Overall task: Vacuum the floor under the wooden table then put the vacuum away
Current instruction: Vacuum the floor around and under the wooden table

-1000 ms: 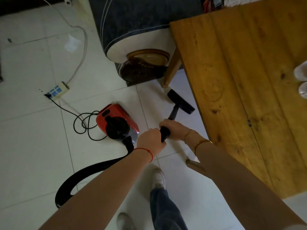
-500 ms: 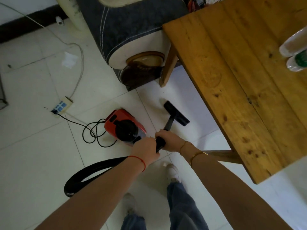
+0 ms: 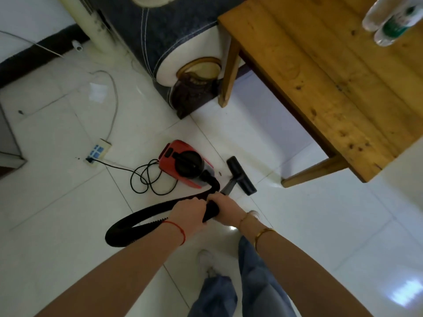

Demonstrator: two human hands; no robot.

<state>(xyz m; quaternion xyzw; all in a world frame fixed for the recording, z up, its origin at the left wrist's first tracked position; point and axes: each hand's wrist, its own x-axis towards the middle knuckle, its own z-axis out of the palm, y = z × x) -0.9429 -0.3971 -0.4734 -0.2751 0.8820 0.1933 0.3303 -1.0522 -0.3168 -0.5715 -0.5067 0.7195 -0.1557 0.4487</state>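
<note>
Pulled back from the worktop (image 3: 320, 72), the nozzle (image 3: 241, 176) now lies on open floor (image 3: 320, 225) beside the red vacuum (image 3: 185, 164). Both hands, left (image 3: 188, 215) and right (image 3: 225, 210), grip the hose (image 3: 137, 221) handle.

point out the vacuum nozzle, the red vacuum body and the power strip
vacuum nozzle (image 3: 242, 176), head view, middle of the black floor head
red vacuum body (image 3: 183, 163), head view, black top
power strip (image 3: 99, 152), head view, blue sockets
</note>
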